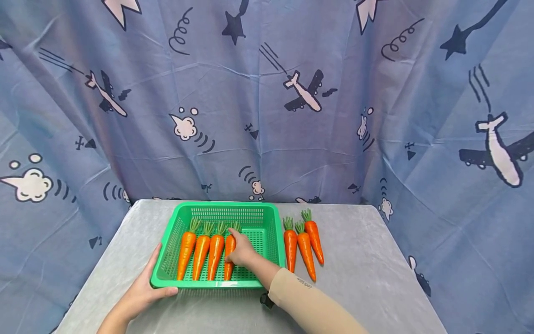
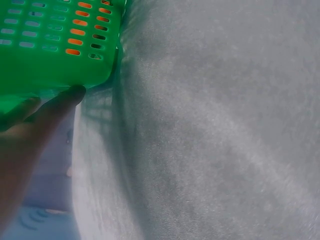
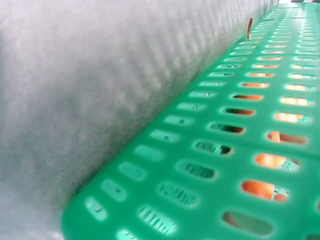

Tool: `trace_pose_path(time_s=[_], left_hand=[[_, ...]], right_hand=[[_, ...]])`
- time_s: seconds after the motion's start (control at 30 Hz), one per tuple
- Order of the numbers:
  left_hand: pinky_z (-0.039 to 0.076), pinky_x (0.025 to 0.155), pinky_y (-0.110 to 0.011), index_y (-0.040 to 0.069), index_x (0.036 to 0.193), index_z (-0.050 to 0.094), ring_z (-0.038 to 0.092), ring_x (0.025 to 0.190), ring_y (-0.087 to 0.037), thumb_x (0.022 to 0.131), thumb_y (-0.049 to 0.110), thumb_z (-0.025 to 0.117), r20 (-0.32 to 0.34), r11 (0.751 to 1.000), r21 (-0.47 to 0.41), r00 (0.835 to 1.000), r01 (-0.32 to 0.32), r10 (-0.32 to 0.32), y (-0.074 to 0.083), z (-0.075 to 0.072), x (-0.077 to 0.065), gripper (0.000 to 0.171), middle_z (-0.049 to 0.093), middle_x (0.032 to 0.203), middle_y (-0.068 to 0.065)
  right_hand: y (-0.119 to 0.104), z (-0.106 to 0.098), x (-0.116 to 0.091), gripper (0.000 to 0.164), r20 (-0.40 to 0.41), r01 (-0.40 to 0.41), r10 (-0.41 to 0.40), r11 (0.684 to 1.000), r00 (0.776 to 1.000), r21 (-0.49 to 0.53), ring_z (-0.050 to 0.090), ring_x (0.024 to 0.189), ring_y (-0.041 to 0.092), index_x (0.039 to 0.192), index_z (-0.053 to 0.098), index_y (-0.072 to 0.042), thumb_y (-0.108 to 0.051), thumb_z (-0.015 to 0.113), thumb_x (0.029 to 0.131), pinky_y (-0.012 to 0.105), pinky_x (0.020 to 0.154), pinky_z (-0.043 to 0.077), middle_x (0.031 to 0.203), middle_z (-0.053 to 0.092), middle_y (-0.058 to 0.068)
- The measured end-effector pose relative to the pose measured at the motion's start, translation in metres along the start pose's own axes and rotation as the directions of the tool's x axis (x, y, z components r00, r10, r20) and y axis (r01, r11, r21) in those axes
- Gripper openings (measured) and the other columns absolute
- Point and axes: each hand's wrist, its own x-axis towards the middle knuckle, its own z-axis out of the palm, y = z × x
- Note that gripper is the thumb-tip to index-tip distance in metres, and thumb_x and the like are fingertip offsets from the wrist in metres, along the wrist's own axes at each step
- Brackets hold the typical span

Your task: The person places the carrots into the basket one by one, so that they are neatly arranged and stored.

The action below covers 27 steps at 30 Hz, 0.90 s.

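Observation:
A green plastic basket (image 1: 273, 215) with slotted walls sits on the table in the head view. Inside it several orange carrots with green stem tops lie side by side, tops toward the far wall. My right hand (image 1: 243, 250) reaches over the front rim and grips the rightmost carrot (image 1: 229, 246) in the basket, thumb and fingers on either side of it. At the near left corner my left hand (image 1: 143, 287) rests against the basket, fingers extended along the left side and thumb along the front. The left wrist view shows those fingertips (image 2: 75, 94) at the basket's lower edge.
Three more carrots (image 1: 305, 248) lie on the grey table (image 1: 359, 287), just right of the basket. A blue curtain (image 1: 233, 116) printed with planes and stars hangs behind and beside the table. A small black object (image 1: 267, 300) shows under the right forearm.

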Motion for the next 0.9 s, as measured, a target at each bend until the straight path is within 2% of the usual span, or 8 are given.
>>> trace_pose_path(time_s=[0.17,0.33,0.47,0.6,0.8,0.9], left_hand=[[0.044,0.092,-0.014,0.039,0.162,-0.005,0.049,0.124,0.003,0.082,0.003,0.081,0.01,0.999,-0.037,1.0,0.009,-0.009,0.0,0.0001,-0.0002,0.122,0.002,0.168,-0.02],[0.045,0.091,-0.015,0.032,0.163,-0.006,0.05,0.123,0.002,0.082,0.003,0.082,0.011,0.999,-0.047,1.0,0.014,-0.013,-0.0002,0.0001,0.0003,0.123,0.003,0.168,-0.02],[0.046,0.09,-0.016,0.026,0.164,-0.006,0.051,0.122,0.0,0.082,0.003,0.082,0.012,0.999,-0.044,1.0,0.017,-0.017,0.0,0.0004,0.0004,0.123,0.003,0.168,-0.02],[0.045,0.09,-0.015,0.027,0.164,-0.006,0.051,0.122,0.0,0.081,0.004,0.083,0.008,0.999,-0.033,1.0,0.015,-0.014,0.0006,0.0009,0.0002,0.123,0.004,0.168,-0.02],[0.044,0.092,-0.014,0.031,0.164,-0.005,0.049,0.124,0.001,0.081,0.002,0.082,0.007,0.999,-0.042,1.0,-0.019,0.019,-0.0005,0.0011,0.001,0.123,0.004,0.168,-0.02],[0.043,0.092,-0.013,0.031,0.164,-0.004,0.049,0.125,0.001,0.081,0.0,0.082,0.005,0.998,-0.044,0.999,-0.038,0.038,-0.0019,0.001,0.0009,0.123,0.004,0.168,-0.02]], right_hand=[[-0.0012,-0.0014,0.0008,0.086,-0.022,0.006,-0.006,1.0,1.0,0.009,0.059,0.109,0.031,0.153,0.044,-0.016,0.001,0.083,0.078,0.043,0.08,0.054,0.146,0.046,0.021],[-0.0001,0.0,0.0014,0.086,-0.02,0.026,-0.025,0.999,0.999,0.038,0.058,0.118,0.031,0.153,0.044,-0.013,0.008,0.079,0.078,0.044,0.086,0.054,0.148,0.049,0.018],[0.0014,0.0003,0.0014,0.086,-0.025,0.019,-0.017,0.997,1.0,0.07,0.059,0.113,0.03,0.153,0.044,-0.013,0.013,0.074,0.077,0.042,0.08,0.054,0.146,0.05,0.018],[0.0021,0.0002,0.0015,0.086,-0.039,0.014,-0.011,0.996,0.999,0.086,0.06,0.105,0.028,0.152,0.044,-0.011,0.017,0.071,0.075,0.039,0.074,0.054,0.143,0.052,0.019],[0.0023,0.0002,0.0019,0.083,-0.037,0.028,-0.026,0.998,0.999,0.054,0.06,0.11,0.028,0.151,0.046,-0.011,0.014,0.074,0.076,0.042,0.081,0.054,0.143,0.052,0.018],[0.0033,0.0001,0.002,0.077,-0.052,0.024,-0.023,1.0,0.998,0.019,0.059,0.106,0.029,0.147,0.051,-0.01,0.007,0.078,0.078,0.041,0.079,0.054,0.138,0.052,0.02]])
